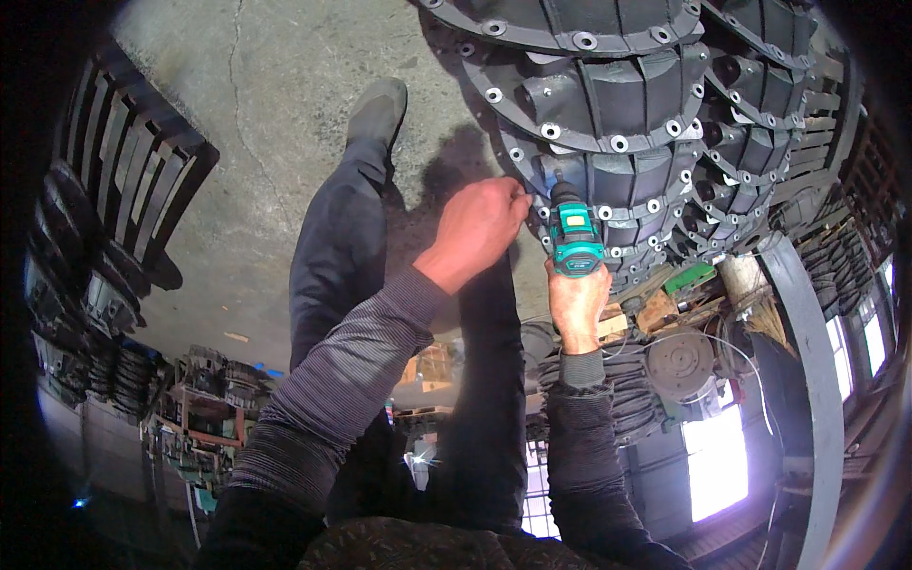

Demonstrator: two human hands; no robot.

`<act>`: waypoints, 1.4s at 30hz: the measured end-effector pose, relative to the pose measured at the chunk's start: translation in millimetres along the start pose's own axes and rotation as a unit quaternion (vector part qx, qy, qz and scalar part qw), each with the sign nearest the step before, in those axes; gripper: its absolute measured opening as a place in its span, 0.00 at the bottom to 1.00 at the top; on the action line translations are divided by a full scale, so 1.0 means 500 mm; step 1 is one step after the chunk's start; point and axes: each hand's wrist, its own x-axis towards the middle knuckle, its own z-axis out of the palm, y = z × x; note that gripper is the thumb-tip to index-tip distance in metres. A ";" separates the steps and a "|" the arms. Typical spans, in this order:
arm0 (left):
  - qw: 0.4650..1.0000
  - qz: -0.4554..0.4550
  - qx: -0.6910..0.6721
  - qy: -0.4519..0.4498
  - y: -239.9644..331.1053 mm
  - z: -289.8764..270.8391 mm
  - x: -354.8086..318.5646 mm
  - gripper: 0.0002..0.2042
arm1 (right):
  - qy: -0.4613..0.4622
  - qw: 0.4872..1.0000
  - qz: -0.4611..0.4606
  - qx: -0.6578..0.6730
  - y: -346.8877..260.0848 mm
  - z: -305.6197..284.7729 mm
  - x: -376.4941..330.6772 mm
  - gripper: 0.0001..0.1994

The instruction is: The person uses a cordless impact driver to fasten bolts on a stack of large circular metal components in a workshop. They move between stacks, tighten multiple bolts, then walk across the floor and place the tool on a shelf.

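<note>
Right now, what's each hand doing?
Left hand: fingers pinched at the black ribbed ring.
Right hand: closed on the teal cordless drill.

A teal cordless drill (pixel 574 239) stands nose-up against the flange of a stacked dark grey ring segment (pixel 608 204), studded with bolt holes, apparently at one hole.

A cracked grey concrete floor (pixel 275 114) is carrying stacks of dark ribbed curved parts with bolted flanges (pixel 608 104), which are piling up against one another along its right side. A second heap of similar slatted dark parts (pixel 133 180) is sitting on the floor at the left. A person's dark shoe (pixel 378 109) is resting flat on the bare concrete between the two stacks.
</note>
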 end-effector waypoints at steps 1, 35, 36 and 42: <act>1.000 0.002 0.002 0.004 0.000 0.001 0.000 0.13 | 0.004 1.000 0.007 0.004 -0.003 0.000 -0.001 0.15; 0.998 -0.029 0.040 -0.039 -0.015 0.005 -0.040 0.16 | -0.034 0.998 -0.016 0.046 0.009 -0.040 -0.002 0.16; 0.999 -0.020 0.037 -0.029 -0.017 0.006 -0.041 0.16 | -0.033 0.998 -0.017 0.047 0.012 -0.037 -0.003 0.16; 1.000 -0.013 0.018 0.000 -0.031 -0.008 -0.044 0.16 | -0.047 0.996 -0.015 0.069 -0.003 -0.045 -0.013 0.15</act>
